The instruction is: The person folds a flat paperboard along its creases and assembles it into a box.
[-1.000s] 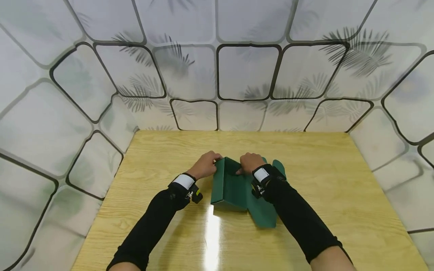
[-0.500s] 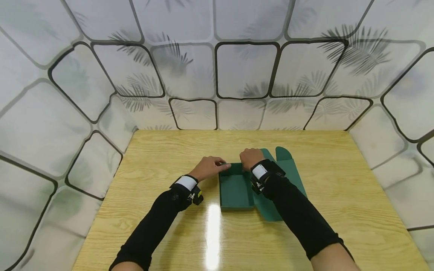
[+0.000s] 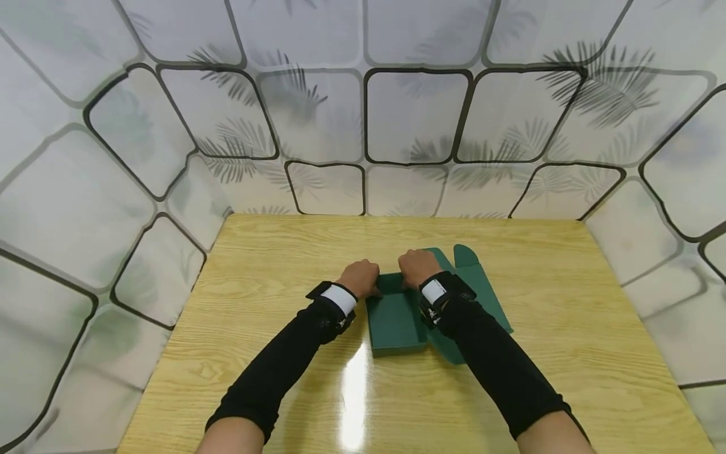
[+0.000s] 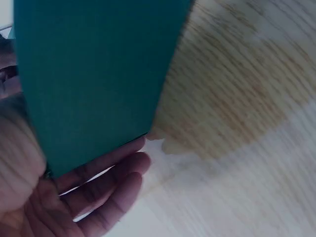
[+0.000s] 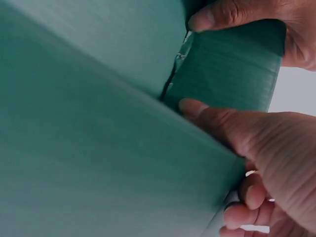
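Note:
A green cardboard box (image 3: 395, 325) stands on the wooden table with its lid (image 3: 482, 287) folded out to the right. My left hand (image 3: 360, 277) grips the far left corner. Its thumb lies against the inner face of the far wall, and its other fingers (image 4: 116, 190) are on the outside. My right hand (image 3: 418, 267) pinches the wall near the far right corner, thumb (image 5: 217, 118) inside and fingertips behind. Between the two thumbs the far wall panel (image 5: 232, 69) shows a narrow gap along its lower fold in the right wrist view.
The wooden table (image 3: 272, 252) reaches back to patterned curtain-like walls (image 3: 416, 113) at the far side, left and right. A rounded lid flap (image 3: 466, 255) sticks up toward the back. Light glares off the table in front of the box.
The box, tilted up on its side a second ago, has come down flat with its lid spread further right. My left hand has shifted right and curled over the far left corner.

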The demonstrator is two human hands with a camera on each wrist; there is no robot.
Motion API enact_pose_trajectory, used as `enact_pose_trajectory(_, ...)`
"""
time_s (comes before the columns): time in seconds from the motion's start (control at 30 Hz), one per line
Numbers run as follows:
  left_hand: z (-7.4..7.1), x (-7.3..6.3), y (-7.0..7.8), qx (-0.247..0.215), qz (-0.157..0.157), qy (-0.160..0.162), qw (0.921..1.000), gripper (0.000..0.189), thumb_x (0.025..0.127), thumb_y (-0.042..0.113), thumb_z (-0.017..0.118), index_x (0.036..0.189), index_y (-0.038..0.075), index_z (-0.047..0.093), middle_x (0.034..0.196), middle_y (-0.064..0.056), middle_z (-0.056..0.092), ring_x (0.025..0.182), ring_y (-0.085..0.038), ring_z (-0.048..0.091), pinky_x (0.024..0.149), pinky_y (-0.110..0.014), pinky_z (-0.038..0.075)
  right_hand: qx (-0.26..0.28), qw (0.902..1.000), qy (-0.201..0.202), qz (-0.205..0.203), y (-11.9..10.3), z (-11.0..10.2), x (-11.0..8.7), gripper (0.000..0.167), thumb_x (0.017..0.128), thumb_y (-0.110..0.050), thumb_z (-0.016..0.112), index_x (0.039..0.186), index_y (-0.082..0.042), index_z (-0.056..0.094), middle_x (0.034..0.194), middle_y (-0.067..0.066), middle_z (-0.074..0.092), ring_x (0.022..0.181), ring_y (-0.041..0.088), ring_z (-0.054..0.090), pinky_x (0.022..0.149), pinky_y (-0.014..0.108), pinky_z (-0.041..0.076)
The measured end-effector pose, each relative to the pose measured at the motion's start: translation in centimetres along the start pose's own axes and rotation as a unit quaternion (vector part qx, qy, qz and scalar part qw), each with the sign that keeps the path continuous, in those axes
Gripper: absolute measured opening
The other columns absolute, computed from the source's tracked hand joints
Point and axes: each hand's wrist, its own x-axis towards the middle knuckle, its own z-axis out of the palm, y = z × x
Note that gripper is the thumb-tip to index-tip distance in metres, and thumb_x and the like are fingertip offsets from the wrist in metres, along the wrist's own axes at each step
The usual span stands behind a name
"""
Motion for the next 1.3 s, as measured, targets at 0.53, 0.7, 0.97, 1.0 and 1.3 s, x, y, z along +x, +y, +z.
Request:
enact_pose_trajectory(0.53,0.4,0.4,0.4,0.051,0.023,0.031,0.998,0.037,0.071,0.046,0.075,0.061,0.014,0.059,0.058,-0.001,0.054,0.051,-0.013,0.052,0.045,-0.026,0.041,0.013,0.9999,0.002,-0.009,0.1,0.7,0.1,0.04,0.07,-0.035,0.079,0.052,-0.015,0.05,0.046,0.0,0.036,0.045,0.016,0.046,0.043,0.03,0.038)
enact_pose_trajectory(0.7,0.4,0.6,0.5,0.043,0.023,0.023,0.9986,0.039,0.072,0.046,0.074,0.058,0.015,0.056,0.055,-0.001,0.052,0.048,-0.012,0.051,0.043,-0.026,0.039,0.011,0.9999,0.005,-0.002,0.0,0.7,0.3,0.04,0.07,-0.033,0.079,0.051,-0.015,0.049,0.047,0.001,0.039,0.046,0.017,0.046,0.045,0.031,0.039)
enact_pose_trajectory(0.97,0.2,0.8,0.7,0.07,0.043,0.026,0.9963,0.043,0.077,0.046,0.071,0.055,0.016,0.049,0.05,0.002,0.044,0.046,-0.011,0.048,0.042,-0.024,0.034,-0.005,0.9996,0.027,-0.011,0.0,1.1,0.5,0.042,0.072,-0.031,0.078,0.049,-0.015,0.046,0.047,0.002,0.042,0.047,0.018,0.047,0.045,0.032,0.04)
enact_pose_trajectory(1.0,0.2,0.8,0.7,0.073,0.046,0.027,0.9959,0.043,0.077,0.045,0.071,0.056,0.016,0.048,0.05,0.002,0.044,0.046,-0.011,0.048,0.042,-0.024,0.034,-0.007,0.9995,0.029,-0.014,-0.1,1.1,0.5,0.043,0.072,-0.031,0.078,0.049,-0.016,0.045,0.047,0.002,0.041,0.047,0.018,0.047,0.045,0.032,0.039)
enact_pose_trajectory(1.3,0.3,1.1,1.1,0.101,0.053,0.031,0.993,0.037,0.074,0.045,0.074,0.061,0.015,0.056,0.059,-0.001,0.057,0.053,-0.015,0.057,0.049,-0.028,0.047,-0.001,0.9996,0.017,-0.022,-0.2,0.6,0.7,0.049,0.072,-0.028,0.078,0.047,-0.016,0.038,0.044,-0.001,0.03,0.045,0.017,0.047,0.044,0.031,0.039)
